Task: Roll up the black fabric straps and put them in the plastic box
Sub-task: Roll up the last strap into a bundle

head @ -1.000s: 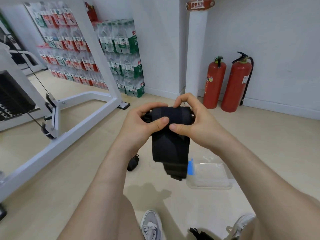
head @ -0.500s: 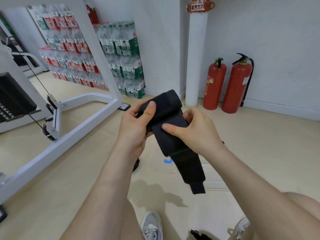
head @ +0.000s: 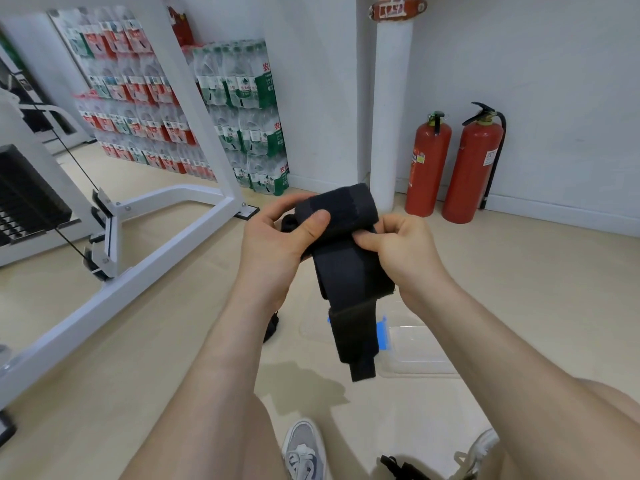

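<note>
While you hold the black strap [head: 349, 271] up in front of you, both hands are on it. Your left hand [head: 273, 244] curls round the rolled part [head: 337, 206], with the thumb pressed flat on the front of the roll. Your right hand [head: 405, 258] pinches the strap just under the roll, with the thumb in front and the other fingers tucked behind, out of sight. The roll lies sideways, from one hand across to the other. The loose end [head: 358, 344] hangs straight down below your hands, so its long way points at the floor [head: 519, 306]. The rolling looks about half done, since a good bit hangs free. To wind it in, the roll has to turn down toward that loose end. The plastic box [head: 419, 348] sits on the floor below your right hand, partly behind the hanging end. Your right hand is the closer one to it. A second strap [head: 272, 327] lies on the floor below your left hand.
</note>
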Tool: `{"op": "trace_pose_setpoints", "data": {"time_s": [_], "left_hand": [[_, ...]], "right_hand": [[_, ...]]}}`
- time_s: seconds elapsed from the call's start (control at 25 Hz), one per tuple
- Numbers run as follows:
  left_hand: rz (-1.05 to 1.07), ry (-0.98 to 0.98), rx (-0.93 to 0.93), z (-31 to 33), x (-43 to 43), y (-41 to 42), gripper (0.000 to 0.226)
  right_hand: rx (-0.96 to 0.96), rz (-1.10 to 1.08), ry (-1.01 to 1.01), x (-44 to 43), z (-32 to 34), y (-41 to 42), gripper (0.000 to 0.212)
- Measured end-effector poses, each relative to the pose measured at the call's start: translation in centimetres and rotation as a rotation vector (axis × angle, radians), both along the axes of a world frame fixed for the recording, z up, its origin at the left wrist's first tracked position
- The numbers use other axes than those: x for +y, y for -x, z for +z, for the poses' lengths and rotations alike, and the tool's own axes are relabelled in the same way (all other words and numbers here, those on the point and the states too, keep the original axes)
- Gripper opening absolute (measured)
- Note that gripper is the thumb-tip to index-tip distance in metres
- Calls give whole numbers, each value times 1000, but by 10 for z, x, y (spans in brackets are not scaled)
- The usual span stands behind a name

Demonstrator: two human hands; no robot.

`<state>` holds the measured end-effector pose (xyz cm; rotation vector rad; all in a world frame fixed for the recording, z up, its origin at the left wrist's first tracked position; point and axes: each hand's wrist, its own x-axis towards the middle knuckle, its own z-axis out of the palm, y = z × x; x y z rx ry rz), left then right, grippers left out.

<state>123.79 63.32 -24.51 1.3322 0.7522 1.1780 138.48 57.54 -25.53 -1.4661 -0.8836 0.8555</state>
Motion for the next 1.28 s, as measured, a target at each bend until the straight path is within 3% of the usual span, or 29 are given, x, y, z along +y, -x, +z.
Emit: {"op": "trace_pose_setpoints", "data": {"time_s": [0.08,0.2,0.24,0.32,0.4,0.52,0.64,0.76,0.88,1.08,1.2,1.28], "left_hand": [[51,-88,90,0,0,0,28],[107,-121,131,-1,3,2,32],[109,-132,147,0,3,3,32],[89,-186,217,-1,2,3,34],[44,-213,272,-2,-2,3,37],[-46,-236,304,-1,-5,5,43],[-152,-286,360,2,-6,10,55],[-254,-354,498,3,-14,7,72],[-205,-346,472,-2,-14,8,90],[-220,-17,467,-10,-5,11,70],[-239,14,397,-12,-1,16,53],[-388,-25,564,-12,-4,17,37]], "right_hand": [[-79,47,30,-1,-1,-1,20],[-299,146,81,-4,4,-3,17],[-270,158,78,-5,7,-5,17],[-33,198,42,-8,14,-10,37],[40,259,48,-11,18,-12,40],[21,344,67,-8,17,-18,35],[14,447,130,-8,22,-34,57],[-56,598,246,-9,23,-38,62],[-135,621,210,-5,20,-36,64],[-194,558,73,-9,28,-40,55],[-182,494,23,-10,30,-46,52],[-171,476,9,-11,31,-52,53]]}}
